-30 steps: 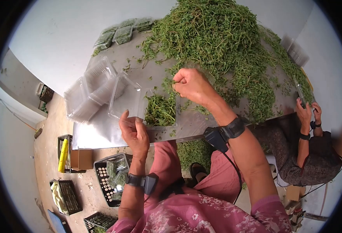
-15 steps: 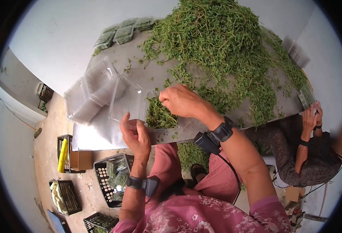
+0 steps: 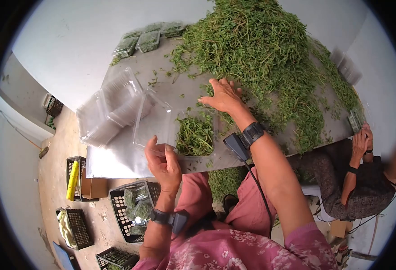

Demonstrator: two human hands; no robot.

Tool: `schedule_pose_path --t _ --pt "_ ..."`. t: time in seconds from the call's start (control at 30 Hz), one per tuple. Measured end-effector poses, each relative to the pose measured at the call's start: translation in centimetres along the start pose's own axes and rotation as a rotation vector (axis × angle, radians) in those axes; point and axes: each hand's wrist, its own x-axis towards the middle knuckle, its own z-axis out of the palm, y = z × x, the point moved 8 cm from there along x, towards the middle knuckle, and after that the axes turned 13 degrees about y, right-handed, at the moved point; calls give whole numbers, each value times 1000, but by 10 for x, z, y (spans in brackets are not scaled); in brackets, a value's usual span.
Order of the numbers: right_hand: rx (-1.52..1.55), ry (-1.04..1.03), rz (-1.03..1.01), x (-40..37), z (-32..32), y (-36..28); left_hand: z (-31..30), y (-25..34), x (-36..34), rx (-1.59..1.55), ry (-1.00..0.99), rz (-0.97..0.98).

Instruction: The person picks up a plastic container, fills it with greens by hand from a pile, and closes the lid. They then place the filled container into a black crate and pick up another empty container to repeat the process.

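Note:
A clear plastic clamshell box (image 3: 215, 130) lies open near the table's front edge, its base filled with leafy green sprigs (image 3: 194, 136). Its transparent lid (image 3: 155, 118) is folded out to the left. My left hand (image 3: 164, 164) is at the front corner where lid and base meet, thumb and curled fingers around the lid's rim; the exact contact is hard to see. Beyond the box, my right hand (image 3: 225, 95) is over the loose sprigs at the foot of a big green heap (image 3: 252, 42). Its fingers are spread, with nothing in them.
Stacked clear boxes (image 3: 110, 105) stand left of the lid. Several filled boxes (image 3: 148, 41) sit at the back left. Crates (image 3: 117, 213) are on the floor at left. At right, a co-worker's hands (image 3: 362, 137) are by another box (image 3: 355, 119).
My right hand has moved from above the filled box up toward the heap, and its fingers have spread. My left hand stays at the box's corner. The view has shifted slightly.

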Motion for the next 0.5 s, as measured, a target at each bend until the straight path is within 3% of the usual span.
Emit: schedule_pose_path --t 0.07,0.17,0.37,0.5 --pt "-79 -61 -60 -1 3 -8 0 -3 0 -7 -5 37" --pt "58 -43 -158 5 10 -7 0 -5 1 -48 -11 29" --pt "59 45 -200 -2 1 0 2 -6 1 -33 -20 71" --pt "191 109 -105 -6 -23 9 5 2 0 -66 -33 33"
